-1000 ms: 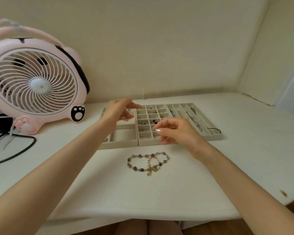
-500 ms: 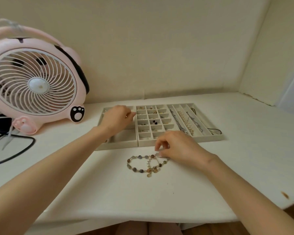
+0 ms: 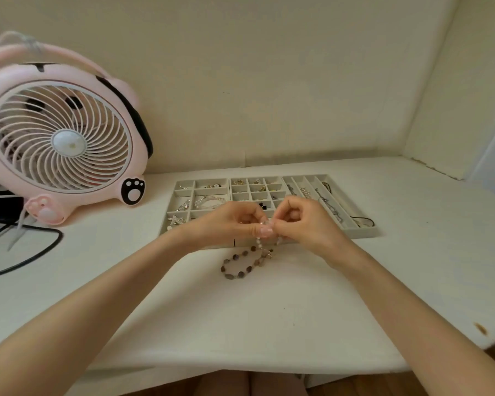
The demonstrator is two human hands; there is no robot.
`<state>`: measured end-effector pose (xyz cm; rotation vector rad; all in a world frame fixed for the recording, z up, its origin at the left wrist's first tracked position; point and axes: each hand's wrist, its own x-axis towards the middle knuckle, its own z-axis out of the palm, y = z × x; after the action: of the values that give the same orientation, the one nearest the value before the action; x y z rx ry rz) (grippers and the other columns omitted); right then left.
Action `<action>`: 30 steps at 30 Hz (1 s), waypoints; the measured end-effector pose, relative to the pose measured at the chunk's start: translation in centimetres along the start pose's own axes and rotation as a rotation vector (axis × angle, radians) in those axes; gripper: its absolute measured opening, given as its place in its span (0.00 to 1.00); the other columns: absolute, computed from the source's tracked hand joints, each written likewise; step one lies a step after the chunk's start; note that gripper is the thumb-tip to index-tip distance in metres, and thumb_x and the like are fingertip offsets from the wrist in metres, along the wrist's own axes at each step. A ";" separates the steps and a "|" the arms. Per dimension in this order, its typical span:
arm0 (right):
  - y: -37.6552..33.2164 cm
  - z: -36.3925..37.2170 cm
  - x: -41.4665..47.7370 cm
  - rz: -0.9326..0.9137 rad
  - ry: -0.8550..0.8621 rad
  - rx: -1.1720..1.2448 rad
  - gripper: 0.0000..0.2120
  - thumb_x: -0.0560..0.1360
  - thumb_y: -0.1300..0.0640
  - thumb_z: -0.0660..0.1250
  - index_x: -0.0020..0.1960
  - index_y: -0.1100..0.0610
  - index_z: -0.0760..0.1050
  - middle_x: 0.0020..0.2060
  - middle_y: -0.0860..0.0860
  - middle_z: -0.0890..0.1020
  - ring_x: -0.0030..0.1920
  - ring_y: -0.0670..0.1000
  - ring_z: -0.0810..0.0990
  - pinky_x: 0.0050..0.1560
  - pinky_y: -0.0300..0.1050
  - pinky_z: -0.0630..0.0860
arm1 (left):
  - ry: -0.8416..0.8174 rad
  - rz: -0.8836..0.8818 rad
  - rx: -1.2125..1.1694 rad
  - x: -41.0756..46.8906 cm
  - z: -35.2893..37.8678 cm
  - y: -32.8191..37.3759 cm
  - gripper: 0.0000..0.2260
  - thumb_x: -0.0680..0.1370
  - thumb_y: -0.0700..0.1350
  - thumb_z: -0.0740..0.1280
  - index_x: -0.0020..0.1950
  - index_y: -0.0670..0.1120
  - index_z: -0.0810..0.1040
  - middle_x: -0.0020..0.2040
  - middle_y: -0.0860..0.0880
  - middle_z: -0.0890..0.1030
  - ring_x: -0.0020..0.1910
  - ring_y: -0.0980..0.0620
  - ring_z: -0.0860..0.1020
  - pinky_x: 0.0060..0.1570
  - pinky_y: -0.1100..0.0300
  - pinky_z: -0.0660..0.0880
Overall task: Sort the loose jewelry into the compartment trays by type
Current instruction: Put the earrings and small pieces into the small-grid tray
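Observation:
My left hand (image 3: pixel 235 222) and my right hand (image 3: pixel 303 221) meet just in front of the grey compartment trays (image 3: pixel 363 231). Both pinch a small pearl bracelet (image 3: pixel 259 242) that hangs between their fingertips, lifted off the table. Below it a bracelet of brown and grey stone beads (image 3: pixel 237 265) lies on the white table, its upper end tangled with or touching the pearl one. The trays hold earrings in small squares, chains in long slots at the right, and a starfish brooch (image 3: pixel 175 219) at the left.
A pink cat-shaped desk fan (image 3: pixel 60 138) stands at the back left, with a black cable (image 3: pixel 26 260) looping over the table in front of it. Walls close the back and right side. The table's front edge (image 3: pixel 240 367) runs near my body.
My left hand came off the left tray and moved down to join the right hand. The right hand lifted the pearl bracelet from the table; both now pinch it.

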<state>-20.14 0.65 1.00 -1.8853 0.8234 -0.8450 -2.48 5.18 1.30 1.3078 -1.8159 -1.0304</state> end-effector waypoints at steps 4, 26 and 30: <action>-0.2 -0.4 0.2 0.024 -0.002 0.223 0.05 0.74 0.66 0.67 0.44 0.57 0.75 0.30 0.52 0.79 0.30 0.47 0.78 0.36 0.42 0.78 | 0.015 -0.017 0.009 -0.1 0.0 -0.1 0.08 0.73 0.45 0.69 0.39 0.44 0.72 0.40 0.44 0.78 0.43 0.52 0.77 0.49 0.58 0.72; -1.5 -0.6 0.7 -0.030 -0.130 0.512 0.09 0.70 0.63 0.68 0.50 0.59 0.77 0.41 0.55 0.83 0.28 0.48 0.74 0.27 0.38 0.70 | 0.137 -0.082 -0.171 -0.5 1.2 0.5 0.16 0.79 0.47 0.63 0.36 0.39 0.75 0.33 0.45 0.76 0.31 0.52 0.73 0.37 0.64 0.70; -1.5 -0.4 0.9 -0.070 -0.115 0.577 0.08 0.72 0.66 0.66 0.51 0.60 0.75 0.44 0.57 0.83 0.31 0.48 0.76 0.30 0.37 0.72 | -0.294 -0.259 -0.395 -1.2 1.5 1.1 0.21 0.79 0.54 0.55 0.39 0.43 0.81 0.42 0.42 0.84 0.33 0.49 0.82 0.31 0.62 0.77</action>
<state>-19.70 0.36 2.70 -1.4367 0.3853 -0.8926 -3.92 6.81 1.49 1.2111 -1.5547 -1.7009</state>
